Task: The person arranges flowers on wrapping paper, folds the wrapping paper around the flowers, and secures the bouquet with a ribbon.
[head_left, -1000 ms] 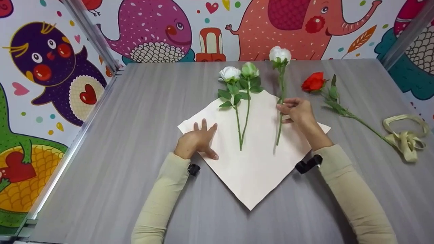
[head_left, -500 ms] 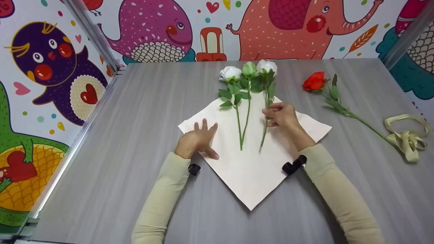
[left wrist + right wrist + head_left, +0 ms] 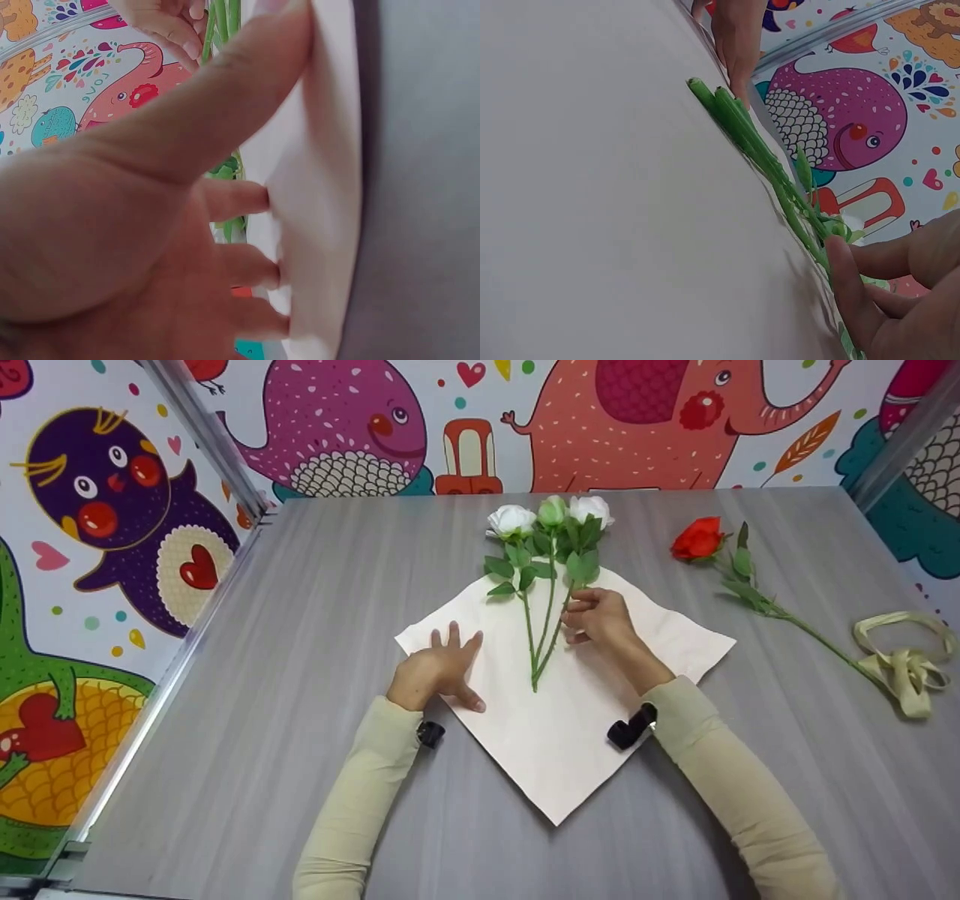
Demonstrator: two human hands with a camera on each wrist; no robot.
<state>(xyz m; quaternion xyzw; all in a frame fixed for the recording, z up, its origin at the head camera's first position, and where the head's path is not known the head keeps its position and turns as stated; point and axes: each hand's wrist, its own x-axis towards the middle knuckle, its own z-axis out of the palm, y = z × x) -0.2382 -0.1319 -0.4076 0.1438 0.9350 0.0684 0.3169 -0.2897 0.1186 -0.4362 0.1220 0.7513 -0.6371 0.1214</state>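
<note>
A pale pink sheet of wrapping paper (image 3: 555,750) lies on the table with one corner toward me. On it rest a white rose (image 3: 512,520) at left, a pale green rose (image 3: 552,511) in the middle and another white rose (image 3: 591,509) at right. Their stems meet at the lower ends. My right hand (image 3: 602,619) pinches the right white rose's stem between thumb and fingers, as the right wrist view also shows. With fingers spread, my left hand (image 3: 439,669) presses on the paper's left side; in the left wrist view its fingertips (image 3: 259,199) touch the sheet.
To the right lies a red rose (image 3: 697,538) with its stem slanting toward me. A looped cream ribbon (image 3: 904,675) sits by that stem's end. The grey table (image 3: 262,720) meets a cartoon-printed wall (image 3: 480,427) at the back.
My right hand has brought the right white rose leftward and down, so its stem now joins the other two at the bottom. The left hand has stayed in place.
</note>
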